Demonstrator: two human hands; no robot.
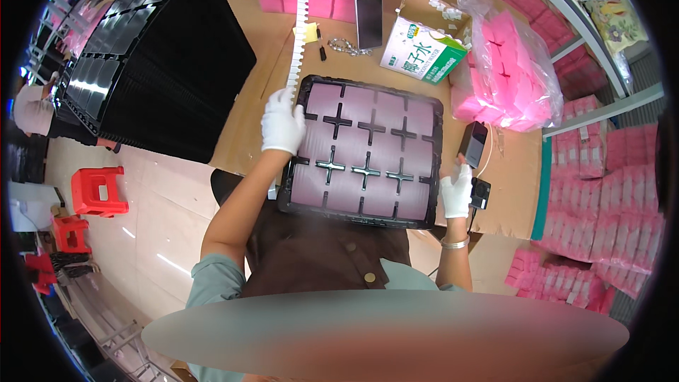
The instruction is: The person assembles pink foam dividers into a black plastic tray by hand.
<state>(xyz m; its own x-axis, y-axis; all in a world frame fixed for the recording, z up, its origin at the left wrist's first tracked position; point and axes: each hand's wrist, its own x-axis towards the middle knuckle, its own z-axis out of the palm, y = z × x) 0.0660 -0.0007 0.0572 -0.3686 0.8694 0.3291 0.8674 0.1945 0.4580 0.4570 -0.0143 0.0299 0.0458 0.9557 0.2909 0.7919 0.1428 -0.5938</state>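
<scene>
A black tray (pixel 438 117) with mauve panels and black cross-shaped dividers lies in front of me at the table's near edge. My left hand (pixel 283 124), in a white glove, is at the tray's left edge. Its fingers are closed over a long white toothed strip (pixel 298 42) running away along that side; the glove hides part of the strip. My right hand (pixel 456 189), also gloved, is beside the tray's right edge with fingers apart and nothing visible in it. Close to it are a small black camera-like device (pixel 480 193) and a dark rectangular device (pixel 473 143) with a white cable.
A tall stack of black trays (pixel 177 64) stands at the left. Farther back are a phone (pixel 368 22), a beaded chain (pixel 346 47), an open carton (pixel 424 49) and bagged pink foam pieces (pixel 502 74). Red stools (pixel 99 191) stand on the floor at left.
</scene>
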